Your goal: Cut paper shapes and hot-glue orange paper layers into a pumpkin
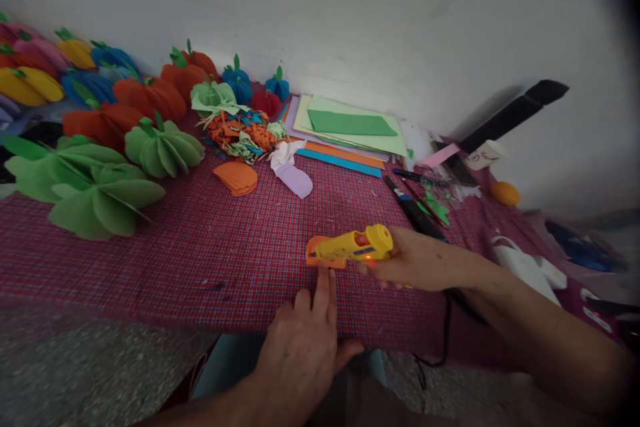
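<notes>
A yellow glue gun (350,246) is gripped in my right hand (417,259), a small orange light glowing on its side. Its nozzle is over a small orange paper piece (311,257) on the checked cloth; I cannot tell whether they touch. My left hand (305,340) has its index and middle fingers stretched out, with the tips at the paper's near edge. Farther back lie a stack of orange paper petals (237,177) and a lilac paper piece (295,179) beside a crumpled white scrap.
Folded paper pumpkins (164,147) in several colours crowd the left. Shredded paper (241,133) and stacked coloured sheets (353,124) lie at the back. A cutter (417,211), a paper cup (485,155) and a white device (525,270) are on the right; a dark cord (447,333) hangs over the near edge.
</notes>
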A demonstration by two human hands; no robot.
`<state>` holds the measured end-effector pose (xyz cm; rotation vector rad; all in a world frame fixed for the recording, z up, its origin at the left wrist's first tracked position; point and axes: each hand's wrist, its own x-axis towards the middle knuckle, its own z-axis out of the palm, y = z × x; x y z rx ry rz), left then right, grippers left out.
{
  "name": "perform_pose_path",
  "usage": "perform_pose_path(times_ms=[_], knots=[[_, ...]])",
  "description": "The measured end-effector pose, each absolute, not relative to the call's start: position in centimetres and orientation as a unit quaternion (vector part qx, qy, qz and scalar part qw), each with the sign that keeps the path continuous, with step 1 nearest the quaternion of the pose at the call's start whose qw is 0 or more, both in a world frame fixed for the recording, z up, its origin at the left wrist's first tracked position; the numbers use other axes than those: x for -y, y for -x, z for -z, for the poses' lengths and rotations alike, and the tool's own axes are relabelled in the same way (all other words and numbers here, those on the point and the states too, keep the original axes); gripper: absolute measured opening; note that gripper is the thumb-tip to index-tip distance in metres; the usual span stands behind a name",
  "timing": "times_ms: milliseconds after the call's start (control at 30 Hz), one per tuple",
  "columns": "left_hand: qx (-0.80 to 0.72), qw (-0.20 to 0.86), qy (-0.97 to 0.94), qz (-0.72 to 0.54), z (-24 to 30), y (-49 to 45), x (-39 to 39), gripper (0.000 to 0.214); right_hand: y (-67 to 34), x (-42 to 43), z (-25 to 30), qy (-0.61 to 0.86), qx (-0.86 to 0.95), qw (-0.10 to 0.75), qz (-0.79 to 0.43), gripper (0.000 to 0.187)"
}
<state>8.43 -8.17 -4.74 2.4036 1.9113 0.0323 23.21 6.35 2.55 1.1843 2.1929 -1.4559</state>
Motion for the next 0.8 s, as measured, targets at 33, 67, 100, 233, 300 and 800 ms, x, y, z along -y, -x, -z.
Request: perform_pose_path(times_ms=[33,67,100,233,300,800], knots=[[-0.622,0.034,-0.782,-0.011,4.8,-8.4,8.2,0.075,-23.2,-6.3,-2.6,-0.407,-0.751,0.13,0.502,0.023],[-0.622,0.032,-0.782,-0.011,4.8,-8.5,8.2,0.075,-23.1,-6.2,-2.7,-0.408,-0.751,0.13,0.502,0.022],[-0.622,0.031,-0.782,-0.011,4.8,-8.5,8.2,0.074,-23.1,-6.1,-2.7,-0.409,-0.751,0.129,0.502,0.023],[-0.624,0.03,-0.781,-0.014,4.8,-8.5,8.2,0.072,-22.8,-5.8,-2.9,-0.405,-0.758,0.131,0.495,0.025],[-0.624,0.03,-0.781,-0.016,4.8,-8.4,8.1,0.07,-22.7,-5.7,-3.1,-0.398,-0.758,0.134,0.498,0.023],[-0.618,-0.056,-0.775,-0.119,0.9,-4.1,7.1,0.054,-26.7,-7.0,-2.9,-0.507,-0.837,-0.021,0.207,0.025]])
